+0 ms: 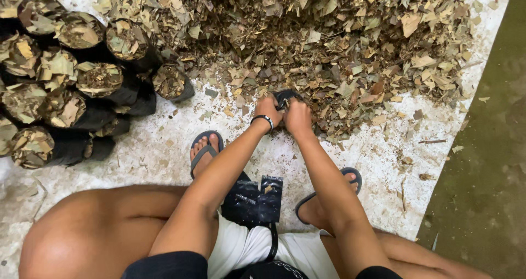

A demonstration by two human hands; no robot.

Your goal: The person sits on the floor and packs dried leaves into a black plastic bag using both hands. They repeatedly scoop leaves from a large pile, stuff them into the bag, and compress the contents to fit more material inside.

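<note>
My left hand (268,109) and my right hand (297,116) meet at the near edge of a big heap of chopped dry leaves (329,43). Between them they grip a small black plastic bag (286,96), whose mouth shows just above the fingers. A dark band circles my left wrist. I squat with both feet in dark sandals, the left foot (204,150) close to my left forearm. A flat stack of empty black bags (257,199) lies on the floor between my legs.
Several filled black bags (82,82), packed with leaf bits, stand in rows at the left. The pale speckled floor (164,142) carries scattered leaf scraps. A darker greenish floor strip (487,147) runs along the right side.
</note>
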